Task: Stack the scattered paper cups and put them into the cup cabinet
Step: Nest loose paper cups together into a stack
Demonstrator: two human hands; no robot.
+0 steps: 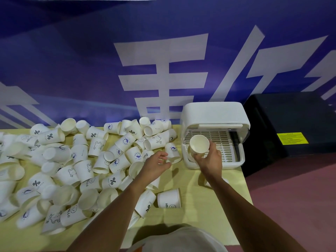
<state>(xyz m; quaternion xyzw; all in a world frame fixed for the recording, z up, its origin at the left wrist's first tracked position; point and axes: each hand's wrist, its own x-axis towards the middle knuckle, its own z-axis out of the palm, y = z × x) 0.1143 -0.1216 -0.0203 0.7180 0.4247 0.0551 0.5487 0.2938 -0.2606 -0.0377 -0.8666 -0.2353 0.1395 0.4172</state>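
yellow bench [209, 206] stood before a blue banner [91, 60]. head view: scattered cups [101, 157] lay tumbled over the bench's left and middle. cup cabinet [214, 113] sat at far right, front open, slatted tray showing. right hand [209, 159] gripped the held cup [199, 143] at the cabinet's opening, mouth toward camera. left hand [156, 164] was loose-fingered, holding nothing, just beside the pile's right edge.
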